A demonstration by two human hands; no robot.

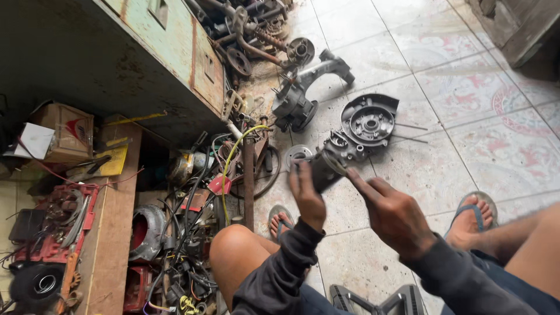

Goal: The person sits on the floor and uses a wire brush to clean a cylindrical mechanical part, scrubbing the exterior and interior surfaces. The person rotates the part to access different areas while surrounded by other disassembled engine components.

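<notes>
My left hand and my right hand are raised in front of me over the tiled floor. Between them I hold a dark, blocky machine part, gripped at its left side by my left fingers and touched at its right end by my right fingertips. Just beyond it on the floor lies a round grey engine cover with two thin rods beside it. A small silver disc rests on the tiles near my left hand. Both sleeves are dark grey.
A worn green metal cabinet runs along the left. A heap of cables, engine parts and red tools lies beside my left knee. Another grey casting sits further off. My sandalled feet rest on the floor.
</notes>
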